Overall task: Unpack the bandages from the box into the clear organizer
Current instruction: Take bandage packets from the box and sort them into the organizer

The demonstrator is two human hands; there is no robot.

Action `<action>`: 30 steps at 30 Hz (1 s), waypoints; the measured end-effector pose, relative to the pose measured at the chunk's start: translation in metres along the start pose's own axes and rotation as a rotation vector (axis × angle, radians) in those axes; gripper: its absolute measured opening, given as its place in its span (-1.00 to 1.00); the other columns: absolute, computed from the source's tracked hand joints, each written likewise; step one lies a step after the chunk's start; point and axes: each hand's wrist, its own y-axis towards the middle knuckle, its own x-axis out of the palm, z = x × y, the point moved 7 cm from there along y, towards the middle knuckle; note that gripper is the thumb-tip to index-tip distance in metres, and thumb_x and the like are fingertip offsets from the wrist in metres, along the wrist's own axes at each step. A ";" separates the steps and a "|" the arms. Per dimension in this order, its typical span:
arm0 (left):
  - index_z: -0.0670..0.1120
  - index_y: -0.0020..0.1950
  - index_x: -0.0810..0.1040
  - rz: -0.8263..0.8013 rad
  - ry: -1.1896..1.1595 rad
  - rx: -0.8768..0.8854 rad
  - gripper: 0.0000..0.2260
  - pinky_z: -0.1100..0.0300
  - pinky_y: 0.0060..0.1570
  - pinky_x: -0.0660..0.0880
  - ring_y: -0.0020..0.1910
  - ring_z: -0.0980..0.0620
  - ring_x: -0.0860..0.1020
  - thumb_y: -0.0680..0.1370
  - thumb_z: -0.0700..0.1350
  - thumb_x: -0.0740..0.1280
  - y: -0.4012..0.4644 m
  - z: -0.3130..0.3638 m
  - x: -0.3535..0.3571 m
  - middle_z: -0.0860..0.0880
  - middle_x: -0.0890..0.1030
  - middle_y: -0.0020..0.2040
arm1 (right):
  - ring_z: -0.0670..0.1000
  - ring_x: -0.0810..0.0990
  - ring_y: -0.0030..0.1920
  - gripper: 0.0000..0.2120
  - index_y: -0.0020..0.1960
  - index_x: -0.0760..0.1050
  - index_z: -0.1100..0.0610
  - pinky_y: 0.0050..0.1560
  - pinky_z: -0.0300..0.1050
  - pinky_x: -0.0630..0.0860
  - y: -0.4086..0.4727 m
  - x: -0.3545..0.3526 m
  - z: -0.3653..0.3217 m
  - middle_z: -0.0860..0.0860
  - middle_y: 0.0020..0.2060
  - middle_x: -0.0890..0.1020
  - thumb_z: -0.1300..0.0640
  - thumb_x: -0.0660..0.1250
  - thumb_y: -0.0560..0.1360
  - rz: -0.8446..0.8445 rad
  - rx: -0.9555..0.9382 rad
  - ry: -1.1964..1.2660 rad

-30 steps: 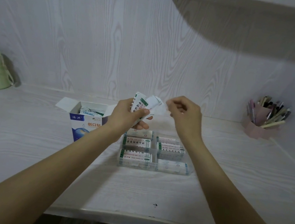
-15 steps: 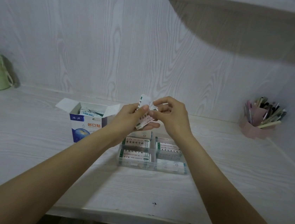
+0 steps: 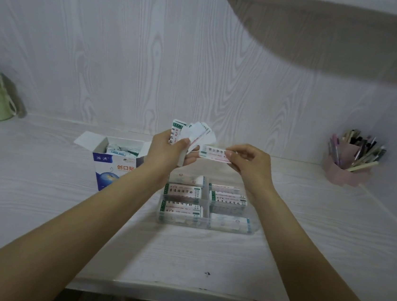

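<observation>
The left hand [image 3: 167,150] gripped a fanned bunch of bandages [image 3: 194,133]; the right hand [image 3: 248,162] pinched 1 bandage [image 3: 213,153] by its right end, above the clear organizer [image 3: 205,221].

The clear organizer [image 3: 205,223] sits mid-desk with its top open from above, though both hands [image 3: 167,151] [image 3: 250,165] hover over its far edge. The open box [image 3: 114,163] flanks its left side (flaps raised). The desk's [image 3: 39,194] front edge lies bare.
</observation>
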 end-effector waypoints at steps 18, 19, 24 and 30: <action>-0.19 0.17 0.45 -0.049 0.006 -0.008 -0.85 0.12 -0.06 0.62 -0.09 -0.11 0.68 0.61 -0.28 0.20 0.005 -0.004 -0.002 -0.23 0.64 -0.05 | 0.09 0.61 -0.08 -0.80 -0.01 0.63 0.14 -0.22 -0.14 0.43 0.014 0.017 0.029 0.08 -0.06 0.64 0.33 0.34 0.43 -0.322 -0.059 -1.451; -0.19 0.16 0.45 -0.054 0.004 -0.013 -0.85 0.13 -0.07 0.62 -0.09 -0.11 0.68 0.61 -0.28 0.20 0.004 -0.004 -0.001 -0.23 0.64 -0.05 | 0.09 0.62 -0.08 -0.79 0.00 0.63 0.14 -0.21 -0.13 0.44 0.014 0.020 0.029 0.09 -0.04 0.64 0.34 0.34 0.43 -0.356 -0.066 -1.463; -0.20 0.15 0.46 -0.076 0.017 -0.012 -0.86 0.12 -0.06 0.60 -0.08 -0.12 0.67 0.60 -0.28 0.21 0.002 -0.003 0.003 -0.23 0.64 -0.07 | 0.09 0.58 -0.18 -0.80 -0.05 0.62 0.10 -0.24 -0.16 0.47 0.015 0.029 0.033 0.08 -0.13 0.59 0.32 0.26 0.49 -0.526 -0.030 -1.465; -0.19 0.14 0.46 -0.089 0.034 -0.014 -0.86 0.13 -0.08 0.61 -0.08 -0.13 0.67 0.60 -0.28 0.22 0.002 -0.003 0.004 -0.25 0.64 -0.04 | 0.03 0.40 -0.42 -0.68 -0.43 0.38 0.10 -0.45 -0.19 0.28 0.014 0.028 0.036 0.01 -0.44 0.44 0.29 0.26 0.48 -0.488 0.006 -1.360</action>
